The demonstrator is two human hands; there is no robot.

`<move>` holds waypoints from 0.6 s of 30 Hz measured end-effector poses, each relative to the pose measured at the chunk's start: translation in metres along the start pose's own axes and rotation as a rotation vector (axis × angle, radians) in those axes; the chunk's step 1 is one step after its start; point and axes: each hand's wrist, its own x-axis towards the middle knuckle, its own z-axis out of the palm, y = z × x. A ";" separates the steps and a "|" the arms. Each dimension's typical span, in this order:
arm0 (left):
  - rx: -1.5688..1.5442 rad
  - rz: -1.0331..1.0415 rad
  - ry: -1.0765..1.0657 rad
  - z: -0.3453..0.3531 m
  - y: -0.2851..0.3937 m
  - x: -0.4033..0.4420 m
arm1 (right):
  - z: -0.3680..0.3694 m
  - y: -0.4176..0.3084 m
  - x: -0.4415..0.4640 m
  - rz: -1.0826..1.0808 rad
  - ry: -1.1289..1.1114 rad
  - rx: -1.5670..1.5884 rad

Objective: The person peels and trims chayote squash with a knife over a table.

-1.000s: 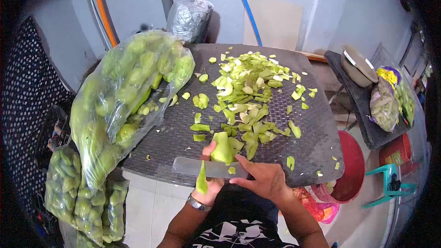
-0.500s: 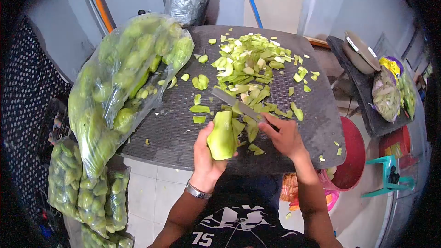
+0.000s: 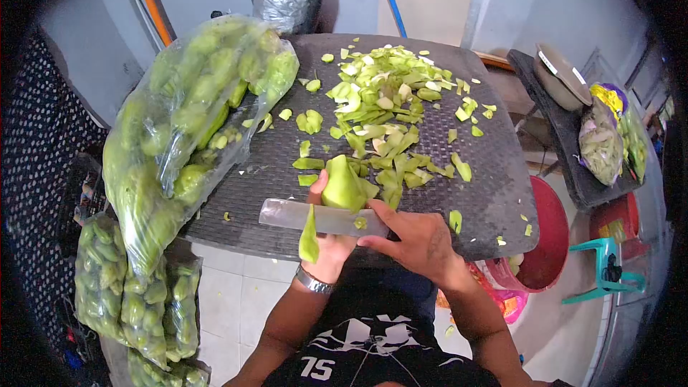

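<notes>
My left hand (image 3: 333,249) is closed round a partly peeled, pale green chayote (image 3: 342,185) above the near edge of the table. In my right hand (image 3: 416,236) is a wide-bladed knife (image 3: 290,214), its blade pointing left across the near end of the chayote. A strip of green peel (image 3: 309,240) hangs at the blade. The blade hides part of my left fingers. Beyond my hands, a heap of peelings (image 3: 390,89) spreads over the dark woven-pattern table (image 3: 244,208).
A big clear bag of chayotes (image 3: 143,165) covers the table's left side. Smaller filled bags (image 3: 100,279) stand below it. A red tub (image 3: 548,236) and a teal stool (image 3: 605,265) are on the right, near a side table (image 3: 534,86) holding a basin (image 3: 562,75).
The knife has swung from beyond the chayote to its near side, its blade now pointing left. A peel strip has come away onto the blade. My right hand has moved closer to my left.
</notes>
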 end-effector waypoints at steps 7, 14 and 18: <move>-0.029 0.005 0.006 0.014 0.006 -0.004 | -0.005 0.002 0.005 0.029 -0.045 0.019; 0.027 0.044 0.092 0.008 0.009 -0.016 | 0.002 0.061 0.012 0.213 0.055 0.065; 0.073 -0.002 0.041 0.012 0.016 -0.024 | -0.016 0.058 0.018 0.397 0.020 0.213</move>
